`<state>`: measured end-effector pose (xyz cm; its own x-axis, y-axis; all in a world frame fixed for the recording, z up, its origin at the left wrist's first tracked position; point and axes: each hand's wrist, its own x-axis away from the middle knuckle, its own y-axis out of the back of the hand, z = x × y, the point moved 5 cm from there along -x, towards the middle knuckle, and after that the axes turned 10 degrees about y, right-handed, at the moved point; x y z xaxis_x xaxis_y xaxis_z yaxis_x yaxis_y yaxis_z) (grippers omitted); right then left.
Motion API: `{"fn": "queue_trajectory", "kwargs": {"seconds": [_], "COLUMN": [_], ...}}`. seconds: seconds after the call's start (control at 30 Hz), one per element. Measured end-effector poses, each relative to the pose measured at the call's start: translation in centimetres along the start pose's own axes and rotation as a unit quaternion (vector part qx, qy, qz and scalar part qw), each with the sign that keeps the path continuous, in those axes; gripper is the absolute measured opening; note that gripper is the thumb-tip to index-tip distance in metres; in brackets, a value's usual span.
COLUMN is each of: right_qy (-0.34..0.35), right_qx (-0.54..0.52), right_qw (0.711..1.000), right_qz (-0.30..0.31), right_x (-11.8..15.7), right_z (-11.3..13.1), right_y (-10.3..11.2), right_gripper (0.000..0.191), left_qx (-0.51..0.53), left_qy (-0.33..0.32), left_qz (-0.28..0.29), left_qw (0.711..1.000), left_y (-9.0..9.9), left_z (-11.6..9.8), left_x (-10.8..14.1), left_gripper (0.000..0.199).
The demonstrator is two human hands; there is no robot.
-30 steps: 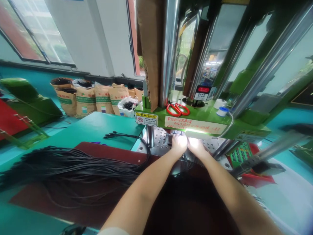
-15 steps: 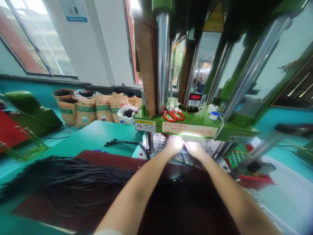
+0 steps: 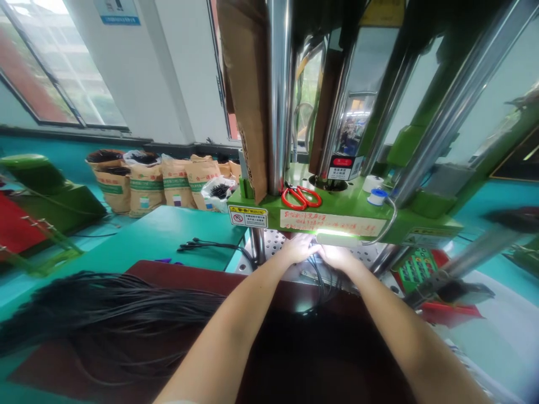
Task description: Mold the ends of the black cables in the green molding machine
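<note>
My left hand (image 3: 300, 248) and my right hand (image 3: 333, 256) are close together under the front edge of a green press (image 3: 252, 200), in bright lamp light. Black cables (image 3: 319, 279) come out between the hands and hang down over the dark red board in front. The fingers look bent and pressed together at the upper ends of these cables. Glare and the overhanging plate hide the fingertips and whatever the cable ends sit in. Behind my hands shows a perforated metal plate (image 3: 274, 240).
Red-handled scissors (image 3: 301, 197) and a blue-and-white spool (image 3: 377, 196) lie on the press plate. A large bundle of black cables (image 3: 126, 303) covers the board at left. More cables (image 3: 210, 245) lie on the green table (image 3: 168, 224). A red bin (image 3: 450, 314) stands at right.
The view has shifted slightly, making the press look nearer. My hands stay under the plate, now a little closer together, with the cables still hanging between them.
</note>
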<state>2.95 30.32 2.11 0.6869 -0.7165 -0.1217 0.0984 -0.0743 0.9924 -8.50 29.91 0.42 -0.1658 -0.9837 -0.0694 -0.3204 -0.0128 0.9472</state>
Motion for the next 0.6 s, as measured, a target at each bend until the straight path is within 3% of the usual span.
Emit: {"fn": "queue_trajectory", "kwargs": {"seconds": [0.4, 0.6], "right_qy": [-0.006, -0.008], "right_qx": [-0.028, -0.050], "right_qw": [1.000, 0.998], "right_qz": [-0.012, -0.029], "right_x": [2.6, 1.9], "right_z": [-2.7, -3.1], "right_y": [0.0, -0.9], "right_gripper": [0.043, 0.046], "left_qx": [0.040, 0.048], "left_qy": [0.014, 0.043], "left_qz": [0.011, -0.015], "left_qw": [0.999, 0.998], "left_y": [0.6, -0.2], "left_z": [2.5, 2.2], "left_x": [1.5, 0.7], "left_gripper": [0.060, 0.061]}}
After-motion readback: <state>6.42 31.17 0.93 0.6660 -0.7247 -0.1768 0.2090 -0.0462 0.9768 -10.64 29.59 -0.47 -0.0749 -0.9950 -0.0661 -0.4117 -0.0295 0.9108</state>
